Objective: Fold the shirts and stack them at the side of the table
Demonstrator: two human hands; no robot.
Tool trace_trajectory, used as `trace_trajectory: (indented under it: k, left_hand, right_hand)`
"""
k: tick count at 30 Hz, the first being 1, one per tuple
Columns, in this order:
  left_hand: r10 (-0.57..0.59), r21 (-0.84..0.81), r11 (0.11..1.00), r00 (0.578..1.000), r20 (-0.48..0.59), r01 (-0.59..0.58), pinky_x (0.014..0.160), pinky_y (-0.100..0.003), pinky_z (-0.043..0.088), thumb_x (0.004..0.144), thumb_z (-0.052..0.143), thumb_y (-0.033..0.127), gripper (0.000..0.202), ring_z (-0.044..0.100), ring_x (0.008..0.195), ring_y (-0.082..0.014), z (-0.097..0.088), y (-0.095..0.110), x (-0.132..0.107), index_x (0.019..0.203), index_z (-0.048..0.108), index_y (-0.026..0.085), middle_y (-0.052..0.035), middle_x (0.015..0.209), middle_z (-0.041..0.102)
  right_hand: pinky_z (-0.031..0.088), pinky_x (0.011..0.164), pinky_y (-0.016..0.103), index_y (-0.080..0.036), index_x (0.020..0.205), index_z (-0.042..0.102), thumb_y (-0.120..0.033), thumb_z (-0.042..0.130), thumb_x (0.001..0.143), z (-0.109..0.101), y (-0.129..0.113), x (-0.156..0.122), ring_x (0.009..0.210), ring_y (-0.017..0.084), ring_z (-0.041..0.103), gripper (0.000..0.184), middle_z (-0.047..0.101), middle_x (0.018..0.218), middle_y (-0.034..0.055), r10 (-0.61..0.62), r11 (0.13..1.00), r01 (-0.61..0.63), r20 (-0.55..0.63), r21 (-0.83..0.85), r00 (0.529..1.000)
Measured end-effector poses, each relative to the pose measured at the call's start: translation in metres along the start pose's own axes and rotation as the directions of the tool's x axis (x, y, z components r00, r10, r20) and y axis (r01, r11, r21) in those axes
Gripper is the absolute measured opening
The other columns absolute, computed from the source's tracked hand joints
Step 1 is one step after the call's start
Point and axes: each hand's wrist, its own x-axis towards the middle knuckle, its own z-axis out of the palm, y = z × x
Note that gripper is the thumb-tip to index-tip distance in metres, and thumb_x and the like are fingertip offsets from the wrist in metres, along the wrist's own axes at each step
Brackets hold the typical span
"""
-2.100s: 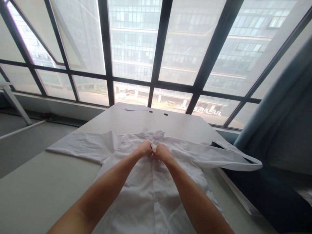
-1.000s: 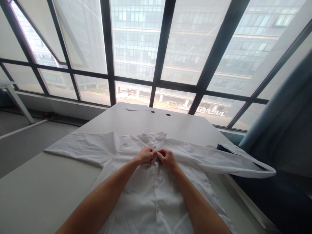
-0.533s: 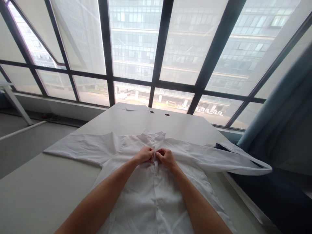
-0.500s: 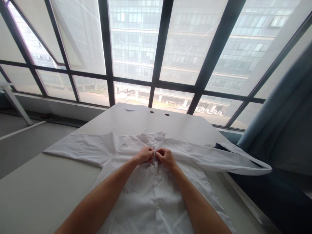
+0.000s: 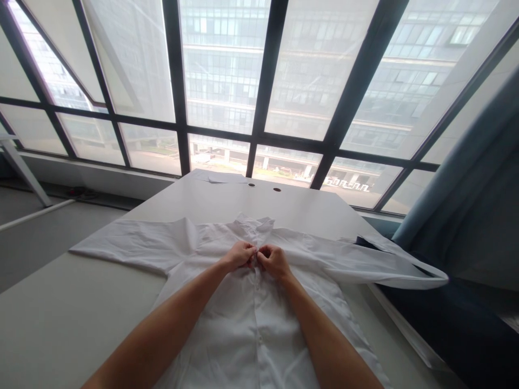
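Observation:
A white long-sleeved shirt (image 5: 227, 329) lies front up on the table, its collar (image 5: 255, 224) toward the window and its sleeves spread to both sides. My left hand (image 5: 242, 255) pinches the front placket a little below the collar. Close against it, my right hand (image 5: 273, 260) pinches the other edge of the same placket, fingertips nearly meeting the left ones. Any button between the fingers is hidden. Lower down, a small button (image 5: 260, 340) shows on the placket. The right sleeve (image 5: 405, 273) reaches past the table's edge.
The white table (image 5: 44, 319) extends to the window (image 5: 223, 70), with two round holes near its far edge. White paper-like sheets (image 5: 219, 177) lie at the far left corner. A blue-grey curtain (image 5: 458, 156) hangs at the right, above something dark (image 5: 458, 324) beside the table.
Both hands keep their pinch at the same spot on the placket, with the fingertips slightly closer together. The view has shifted very slightly.

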Motion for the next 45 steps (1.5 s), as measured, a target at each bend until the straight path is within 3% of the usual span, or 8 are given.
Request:
trace_trajectory:
  k: [9,19,22,26,32,36,38,45]
  left_hand:
    - [0.052,0.084,0.995,0.996,-0.068,-0.046,0.037,-0.017,0.025,0.083,0.061,0.033,0.032,0.036,0.035,-0.005,0.003,-0.004,0.004,0.057,0.053,0.015,0.0084,0.042,0.039]
    - [0.098,0.179,0.979,0.995,0.023,-0.1,0.039,-0.019,0.026,0.083,0.057,0.027,0.017,0.038,0.037,-0.007,-0.005,0.005,-0.004,0.071,0.057,0.015,0.0081,0.047,0.042]
    - [0.175,0.431,0.89,0.984,-0.024,-0.147,0.045,-0.02,0.033,0.085,0.052,0.023,0.018,0.047,0.042,-0.0102,-0.005,0.007,-0.004,0.072,0.061,0.015,0.0047,0.051,0.051]
    - [0.287,0.73,0.671,0.953,-0.094,-0.131,0.065,-0.025,0.044,0.084,0.056,0.024,0.015,0.065,0.073,-0.0195,-0.003,0.01,-0.006,0.082,0.068,0.016,-0.0042,0.074,0.069]
    - [0.335,0.85,0.518,0.937,-0.101,-0.093,0.085,-0.034,0.046,0.089,0.055,0.033,0.021,0.066,0.095,-0.0271,-0.003,0.004,-0.009,0.099,0.07,0.02,-0.0096,0.093,0.072]
    - [0.415,0.893,0.426,0.908,-0.049,-0.147,0.105,-0.042,0.037,0.09,0.055,0.032,0.03,0.052,0.123,-0.0279,-0.008,-0.009,-0.006,0.117,0.065,0.021,-0.0112,0.129,0.062]
    - [0.386,0.913,0.374,0.923,0.004,-0.16,0.113,-0.048,0.028,0.094,0.048,0.032,0.039,0.042,0.135,-0.0287,-0.01,-0.015,-0.006,0.13,0.059,0.02,-0.0114,0.146,0.051]
    - [0.253,0.927,0.283,0.951,0.177,-0.247,0.116,-0.059,0.015,0.101,0.033,0.039,0.055,0.023,0.147,-0.0319,-0.019,-0.025,-0.031,0.15,0.037,0.017,-0.0129,0.16,0.026]
  right_hand:
    - [0.042,0.046,0.021,-0.014,0.073,0.068,-0.041,0.059,0.075,0.001,0.0,-0.002,0.048,0.014,0.057,0.028,0.065,0.056,0.0026,-0.032,0.999,0.032,-0.013,-0.028,0.999]
    - [0.044,0.04,0.022,-0.017,0.065,0.06,-0.034,0.058,0.067,-0.006,-0.002,0.004,0.04,0.012,0.052,0.017,0.057,0.048,-0.003,0.135,0.964,-0.157,0.114,0.214,0.984]
    - [0.043,0.041,0.022,-0.018,0.063,0.061,-0.032,0.058,0.069,-0.003,-0.002,0.004,0.04,0.012,0.053,0.016,0.057,0.047,-0.0025,0.155,0.979,-0.162,0.065,0.124,0.986]
    - [0.042,0.042,0.021,-0.017,0.063,0.063,-0.03,0.057,0.071,0.0,-0.002,0.005,0.041,0.013,0.055,0.016,0.058,0.047,-0.0018,0.138,0.99,-0.139,0.016,0.006,0.99]
    - [0.043,0.047,0.023,-0.017,0.068,0.065,-0.029,0.055,0.078,-0.002,-0.004,0.006,0.045,0.014,0.056,0.018,0.061,0.052,-0.0005,0.161,0.985,-0.158,0.041,-0.07,0.986]
    - [0.048,0.077,0.03,-0.017,0.09,0.07,-0.026,0.056,0.083,-0.003,-0.007,0.0,0.084,0.021,0.065,0.018,0.072,0.086,0.0073,-0.075,0.909,0.008,-0.145,-0.417,0.987]
    - [0.043,0.09,0.033,-0.018,0.105,0.069,-0.026,0.056,0.085,-0.003,-0.009,-0.008,0.105,0.024,0.06,0.025,0.07,0.108,0.0102,-0.172,0.823,0.062,-0.143,-0.565,0.975]
    - [0.043,0.085,0.034,-0.019,0.099,0.07,-0.035,0.054,0.09,-0.006,-0.018,-0.028,0.105,0.027,0.058,0.024,0.067,0.109,0.0122,-0.098,0.657,0.072,0.01,-0.75,0.995]
